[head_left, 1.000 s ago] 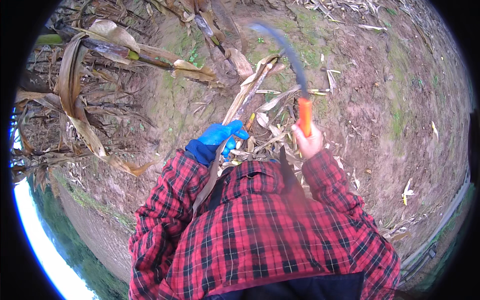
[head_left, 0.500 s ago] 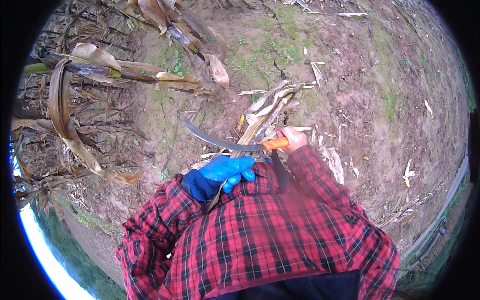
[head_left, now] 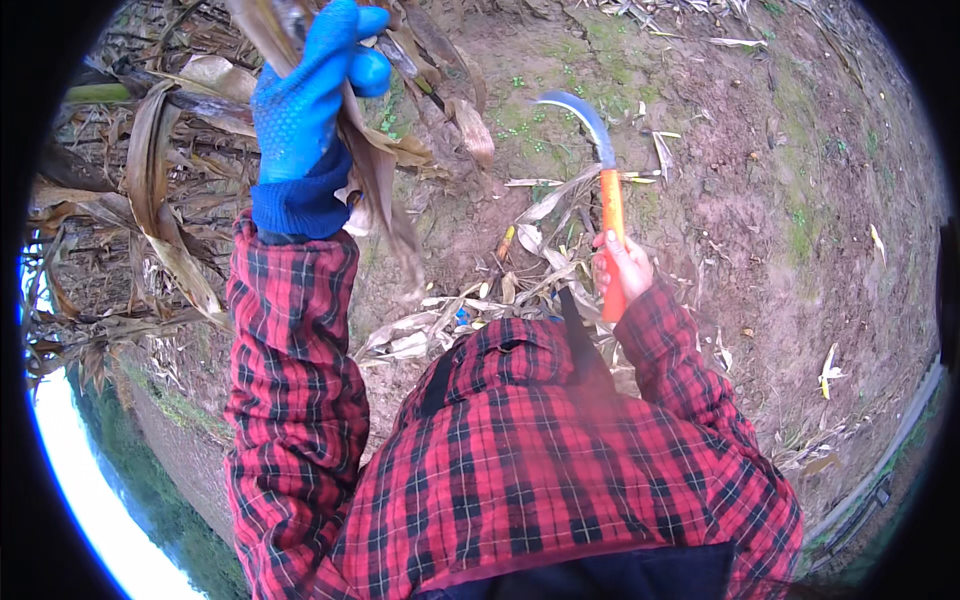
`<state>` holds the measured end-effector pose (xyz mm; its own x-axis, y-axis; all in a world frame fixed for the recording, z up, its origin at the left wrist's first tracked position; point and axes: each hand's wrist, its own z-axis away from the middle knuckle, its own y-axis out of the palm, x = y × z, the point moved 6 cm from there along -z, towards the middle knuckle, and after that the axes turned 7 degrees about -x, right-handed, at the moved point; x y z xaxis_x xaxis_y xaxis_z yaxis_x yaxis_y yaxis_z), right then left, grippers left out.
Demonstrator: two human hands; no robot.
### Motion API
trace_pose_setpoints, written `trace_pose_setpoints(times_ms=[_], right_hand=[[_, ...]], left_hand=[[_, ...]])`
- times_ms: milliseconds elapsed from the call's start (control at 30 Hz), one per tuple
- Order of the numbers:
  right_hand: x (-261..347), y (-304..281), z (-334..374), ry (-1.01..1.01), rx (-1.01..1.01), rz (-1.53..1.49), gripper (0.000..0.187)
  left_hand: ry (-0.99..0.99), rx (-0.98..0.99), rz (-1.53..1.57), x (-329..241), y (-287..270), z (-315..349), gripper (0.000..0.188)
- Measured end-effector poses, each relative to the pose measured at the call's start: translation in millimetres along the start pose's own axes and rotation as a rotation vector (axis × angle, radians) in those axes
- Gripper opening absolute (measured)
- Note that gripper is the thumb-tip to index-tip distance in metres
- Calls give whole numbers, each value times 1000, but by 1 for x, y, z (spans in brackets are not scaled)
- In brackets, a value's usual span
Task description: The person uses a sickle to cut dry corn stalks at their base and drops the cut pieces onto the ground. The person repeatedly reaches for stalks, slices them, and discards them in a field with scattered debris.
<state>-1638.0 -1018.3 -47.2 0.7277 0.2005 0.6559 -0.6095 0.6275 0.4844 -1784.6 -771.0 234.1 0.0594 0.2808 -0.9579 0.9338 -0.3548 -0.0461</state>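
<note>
My left hand (head_left: 308, 110), in a blue glove with a dark blue cuff, is stretched out at the upper left. Its fingers are closed round a dry corn stalk (head_left: 262, 35), whose withered, blurred leaves (head_left: 378, 190) trail below the hand. Part of the stalk is hidden by the glove and the picture's upper rim. My bare right hand (head_left: 622, 265) grips a sickle by its long orange handle (head_left: 612, 200), right of the middle. The curved metal blade (head_left: 585, 118) points away from me and bends left, above the soil and touching nothing that I can see.
Dry standing corn plants (head_left: 150, 190) crowd the left side, with drooping brown leaves. Loose husks (head_left: 415, 335) and a small cut stub (head_left: 505, 243) lie just ahead of my body. Reddish soil (head_left: 750, 190) with mossy patches and scattered leaf scraps stretches right.
My left hand has swung from my waist out to the upper left, among the corn plants. The sickle has turned from pointing left to pointing away from me. The stalk in front of me is gone.
</note>
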Motion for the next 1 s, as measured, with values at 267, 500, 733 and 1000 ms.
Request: trace_pose_setpoints(times_ms=[267,500,733,1000], right_hand=[[12,64,31,-414,66,539,27],[-53,37,-24,-661,-94,1278,30],[-95,-249,27,342,-336,1748,42],[-67,12,-40,-296,229,1037,39]], left_hand=[[-250,-282,385,84,-51,14,29],[-399,-517,792,92,-66,39,43],[-29,-382,47,11,-214,36,37],[-183,38,-1102,58,-197,78,58]])
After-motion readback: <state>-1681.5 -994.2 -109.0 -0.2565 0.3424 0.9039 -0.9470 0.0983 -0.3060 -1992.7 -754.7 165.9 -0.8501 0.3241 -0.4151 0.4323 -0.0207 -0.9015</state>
